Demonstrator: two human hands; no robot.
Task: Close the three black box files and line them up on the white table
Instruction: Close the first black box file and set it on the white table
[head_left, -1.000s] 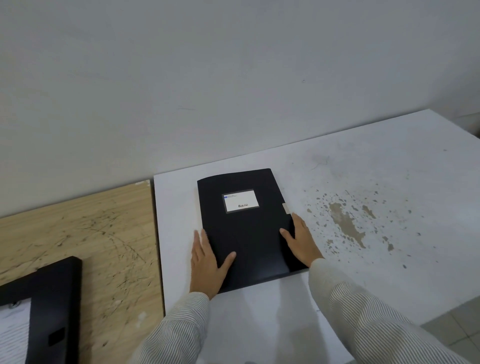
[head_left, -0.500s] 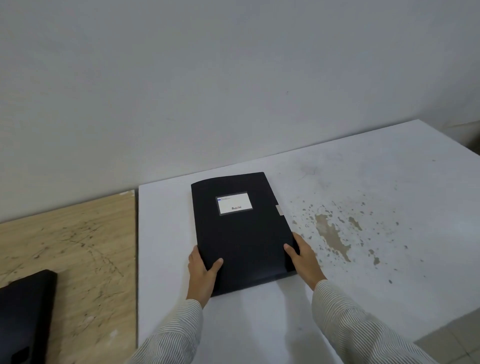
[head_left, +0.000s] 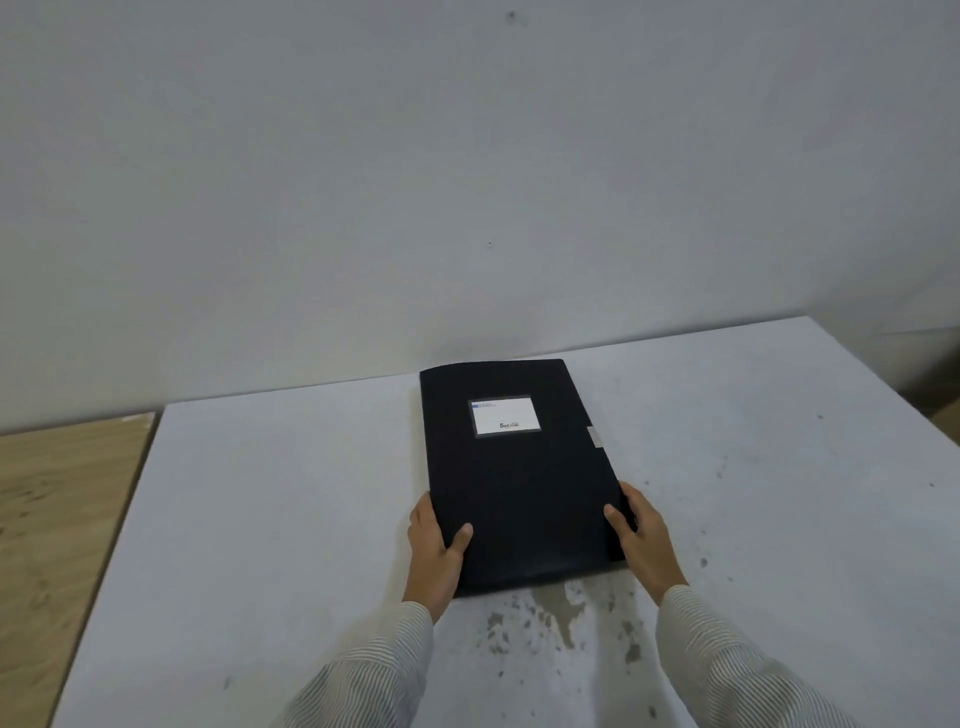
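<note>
One closed black box file (head_left: 519, 478) with a white label near its far end lies flat on the white table (head_left: 270, 519), its long side running away from me. My left hand (head_left: 435, 545) grips its near left corner, thumb on top. My right hand (head_left: 640, 535) grips its near right edge, thumb on the cover. The other two box files are out of view.
A wooden table (head_left: 57, 499) adjoins the white table on the left. A plain grey wall (head_left: 467, 182) rises right behind both. Brown stains (head_left: 566, 618) mark the white top near me, under the file's near end. The table's right edge (head_left: 893, 405) runs diagonally.
Both hands have slid the file to the right across the white table, over the stained patch. The open black file on the wooden table has left the view.
</note>
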